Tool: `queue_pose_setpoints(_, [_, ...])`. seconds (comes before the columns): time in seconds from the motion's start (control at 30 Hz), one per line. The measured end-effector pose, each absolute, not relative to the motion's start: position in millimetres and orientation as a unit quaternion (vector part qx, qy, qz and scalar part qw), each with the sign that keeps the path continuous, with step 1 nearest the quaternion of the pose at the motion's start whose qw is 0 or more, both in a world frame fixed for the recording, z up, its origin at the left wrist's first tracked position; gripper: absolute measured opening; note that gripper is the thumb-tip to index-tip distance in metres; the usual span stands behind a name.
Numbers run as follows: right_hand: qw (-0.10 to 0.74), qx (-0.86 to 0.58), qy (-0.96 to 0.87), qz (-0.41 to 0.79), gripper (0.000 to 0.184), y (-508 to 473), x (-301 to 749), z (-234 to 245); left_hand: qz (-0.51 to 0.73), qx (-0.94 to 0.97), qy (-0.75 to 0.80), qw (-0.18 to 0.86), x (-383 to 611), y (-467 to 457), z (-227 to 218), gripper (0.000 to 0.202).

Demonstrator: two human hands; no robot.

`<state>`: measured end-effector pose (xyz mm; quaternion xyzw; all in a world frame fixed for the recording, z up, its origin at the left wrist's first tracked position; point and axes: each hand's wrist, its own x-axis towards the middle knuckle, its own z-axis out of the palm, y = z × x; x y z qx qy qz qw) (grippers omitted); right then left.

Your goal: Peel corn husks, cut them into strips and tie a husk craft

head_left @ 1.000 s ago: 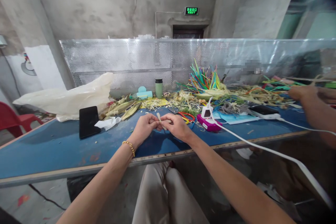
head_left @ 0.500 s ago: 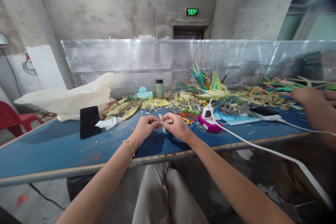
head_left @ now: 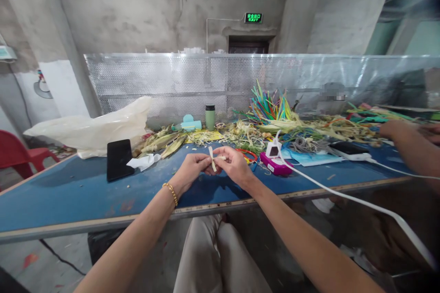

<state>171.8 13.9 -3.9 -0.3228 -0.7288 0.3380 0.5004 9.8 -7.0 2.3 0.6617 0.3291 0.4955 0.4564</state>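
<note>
Two pale flat strips (head_left: 212, 159), which look like corn husk, cross each other above the front of the blue table (head_left: 147, 197). My left hand (head_left: 192, 169), with a gold bead bracelet at the wrist, pinches the crossing from the left. From the right, my right hand (head_left: 234, 165) is closed on the same strips, thumb and forefinger near the crossing. One strip stands nearly upright between the hands; the other points right along my right thumb. The fingers under the crossing are partly hidden.
Left lie a black tablet (head_left: 119, 159), crumpled tissue (head_left: 143, 161) and a cream plastic bag (head_left: 99, 130). Behind are corn husks (head_left: 173, 144), a green bottle (head_left: 210, 117) and coloured stems (head_left: 270, 105). Right are a magenta box (head_left: 276, 165), a white cable (head_left: 330, 188) and another person's hand (head_left: 395, 130).
The crossed strips have turned a little and show more clearly, the upright one standing higher. My fingers have shifted slightly around the crossing. The view has moved slightly.
</note>
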Motion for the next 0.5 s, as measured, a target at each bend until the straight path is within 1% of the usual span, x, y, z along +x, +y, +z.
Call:
queue_pose_setpoints(0.07, [0.522,-0.323,-0.748,0.252,0.023,11.8,173.3,-3.9,0.506,0.629,0.331,0.488,8.2,-6.9,2.3,0.028])
queue_pose_setpoints(0.13, [0.535,-0.3,-0.78,0.124,0.022,9.9,175.3,-3.4,0.522,0.591,0.339,0.513,6.4,-6.4,2.1,0.031])
queue_pose_setpoints(0.2, [0.532,-0.26,-0.806,0.024,0.022,8.5,176.6,-2.6,0.53,0.565,0.348,0.528,5.1,-5.8,1.7,0.032])
queue_pose_setpoints(0.23, [0.527,-0.243,-0.814,-0.004,0.02,8.0,176.8,-2.1,0.53,0.558,0.349,0.535,4.7,-5.5,1.3,0.032])
queue_pose_setpoints(0.37, [0.518,-0.237,-0.821,-0.048,0.008,6.9,175.3,-1.2,0.518,0.56,0.334,0.553,4.4,-6.2,0.6,0.031])
queue_pose_setpoints(0.5, [0.519,-0.264,-0.812,-0.028,0.012,6.2,174.1,-1.6,0.506,0.594,0.328,0.532,5.9,-9.0,1.9,0.032])
